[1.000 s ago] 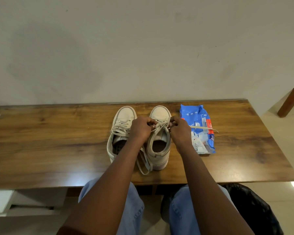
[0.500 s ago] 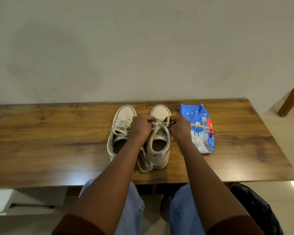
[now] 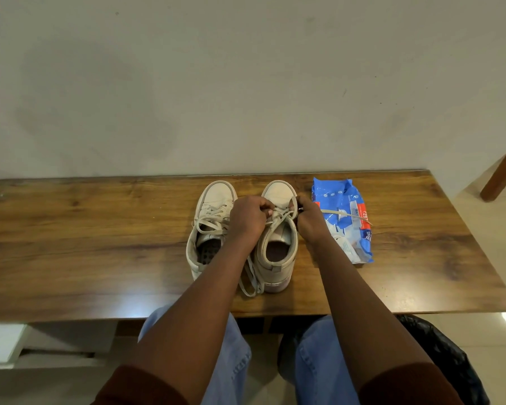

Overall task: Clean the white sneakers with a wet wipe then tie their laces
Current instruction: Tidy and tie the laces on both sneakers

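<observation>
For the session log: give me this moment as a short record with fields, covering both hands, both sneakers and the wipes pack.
surface: wooden table
left hand: pinches the laces of the right sneaker
right hand: pinches the same laces from the other side
right sneaker: toe pointing away from the person
left sneaker: beside it, untouched, toe pointing away
lace end: runs from the right hand across the wipes pack
wipes pack: blue, lying right of the sneakers
stage: tying under way, no wipe in either hand
</observation>
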